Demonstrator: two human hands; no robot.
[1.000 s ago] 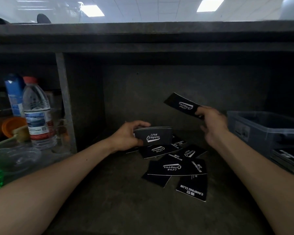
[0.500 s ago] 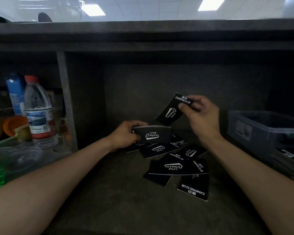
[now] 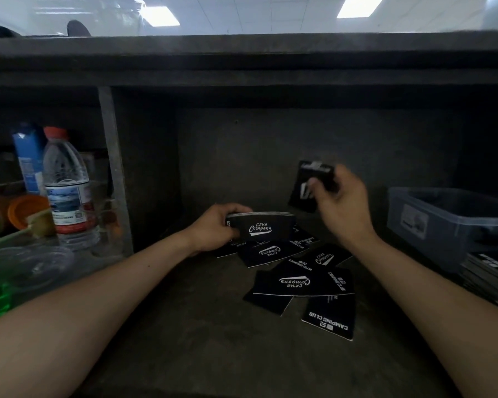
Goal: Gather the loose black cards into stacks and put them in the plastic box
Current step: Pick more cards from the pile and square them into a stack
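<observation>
Probably light, thin and springy-stiff, these black cards (image 3: 296,282), with faces likely slick enough to slide off one another; best lifted by an edge, then squeezed across the short ends once stacked. Matte black with white "Camping Club" lettering, turned every which way. Strewn overlapping on the dark shelf floor (image 3: 184,326) of the middle compartment. Just above them, gripped on edge in the left hand (image 3: 213,231), a gathered stack (image 3: 260,226), fingers curled round its end. Up and to the right, apart from the stack, a single card (image 3: 305,193), blurred, pinched in the right hand (image 3: 342,205). Further right, well clear of the pile, the translucent plastic box (image 3: 443,225), open-topped, contents unclear. Beyond the divider on the left, a water bottle (image 3: 66,191).
</observation>
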